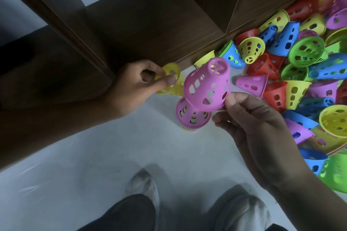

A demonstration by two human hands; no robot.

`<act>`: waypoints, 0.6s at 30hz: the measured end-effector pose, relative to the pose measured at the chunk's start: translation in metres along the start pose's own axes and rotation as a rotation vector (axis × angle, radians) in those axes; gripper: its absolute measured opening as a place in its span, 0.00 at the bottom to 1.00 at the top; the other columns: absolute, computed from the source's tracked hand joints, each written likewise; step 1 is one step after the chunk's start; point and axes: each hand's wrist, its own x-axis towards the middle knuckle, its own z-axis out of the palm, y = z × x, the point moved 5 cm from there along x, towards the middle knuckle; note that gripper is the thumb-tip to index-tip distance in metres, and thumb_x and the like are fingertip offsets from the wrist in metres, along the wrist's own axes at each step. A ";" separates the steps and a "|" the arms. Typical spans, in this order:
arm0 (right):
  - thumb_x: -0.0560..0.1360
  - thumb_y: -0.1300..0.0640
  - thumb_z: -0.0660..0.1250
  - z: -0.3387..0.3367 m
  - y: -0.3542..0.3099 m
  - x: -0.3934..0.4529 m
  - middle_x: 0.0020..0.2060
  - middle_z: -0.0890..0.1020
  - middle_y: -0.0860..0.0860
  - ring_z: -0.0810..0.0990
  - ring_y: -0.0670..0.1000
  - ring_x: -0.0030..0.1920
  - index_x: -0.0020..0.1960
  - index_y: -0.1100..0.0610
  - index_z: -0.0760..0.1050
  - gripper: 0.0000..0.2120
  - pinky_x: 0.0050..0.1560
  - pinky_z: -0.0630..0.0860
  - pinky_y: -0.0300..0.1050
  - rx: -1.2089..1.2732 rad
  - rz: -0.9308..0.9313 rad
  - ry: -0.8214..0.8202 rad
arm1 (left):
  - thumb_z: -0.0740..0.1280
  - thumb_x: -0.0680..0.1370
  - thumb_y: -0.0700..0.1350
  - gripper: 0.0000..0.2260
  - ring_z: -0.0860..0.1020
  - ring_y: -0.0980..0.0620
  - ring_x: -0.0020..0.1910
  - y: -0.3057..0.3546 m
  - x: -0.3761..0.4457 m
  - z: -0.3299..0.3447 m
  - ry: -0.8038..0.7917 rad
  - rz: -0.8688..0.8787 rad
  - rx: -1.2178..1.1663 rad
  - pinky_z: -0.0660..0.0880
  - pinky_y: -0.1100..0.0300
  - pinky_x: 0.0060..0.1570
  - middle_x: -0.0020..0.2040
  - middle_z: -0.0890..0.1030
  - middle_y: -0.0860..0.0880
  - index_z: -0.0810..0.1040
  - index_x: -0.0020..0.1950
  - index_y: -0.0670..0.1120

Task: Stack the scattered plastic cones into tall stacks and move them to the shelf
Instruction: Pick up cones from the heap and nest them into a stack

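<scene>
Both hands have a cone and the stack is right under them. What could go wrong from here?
1. The right hand pinches the pink cone only by its rim, tilted above the stack; it may slip or seat crooked.
2. The left hand grips a yellow cone close to the stack; a bump might topple it.
3. The loose pile lies just right of the stack, so a cone may roll into it.

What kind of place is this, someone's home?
Probably an indoor room, perhaps a home or playroom; I can't tell which. A pale floor, a dark wooden shelf standing on it, and a heap of perforated plastic cones beside the shelf suggest that.
</scene>
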 end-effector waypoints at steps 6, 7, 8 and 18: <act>0.73 0.52 0.69 0.006 0.010 0.000 0.36 0.84 0.56 0.82 0.53 0.40 0.44 0.57 0.83 0.09 0.49 0.81 0.51 -0.170 -0.038 0.007 | 0.79 0.63 0.53 0.28 0.82 0.60 0.43 0.021 -0.004 -0.001 0.010 0.022 -0.046 0.78 0.65 0.44 0.44 0.84 0.52 0.77 0.58 0.43; 0.75 0.54 0.69 0.006 0.011 -0.001 0.37 0.85 0.55 0.83 0.53 0.40 0.44 0.57 0.83 0.08 0.50 0.82 0.52 -0.209 -0.046 0.011 | 0.77 0.62 0.51 0.28 0.82 0.62 0.43 0.025 -0.005 -0.001 0.016 0.032 -0.055 0.77 0.68 0.42 0.45 0.83 0.53 0.76 0.58 0.43; 0.76 0.56 0.69 0.006 0.012 0.000 0.37 0.85 0.55 0.83 0.54 0.40 0.45 0.57 0.83 0.07 0.51 0.82 0.54 -0.240 -0.051 0.020 | 0.77 0.62 0.49 0.28 0.82 0.63 0.43 0.030 -0.006 0.000 0.025 0.040 -0.060 0.77 0.69 0.41 0.46 0.83 0.53 0.75 0.59 0.42; 0.77 0.61 0.69 -0.007 0.028 0.005 0.36 0.85 0.54 0.84 0.52 0.38 0.45 0.62 0.82 0.05 0.47 0.82 0.49 -0.323 0.043 0.123 | 0.77 0.72 0.43 0.31 0.84 0.46 0.53 0.058 -0.009 -0.005 0.018 0.078 -0.212 0.82 0.52 0.51 0.53 0.81 0.46 0.65 0.70 0.50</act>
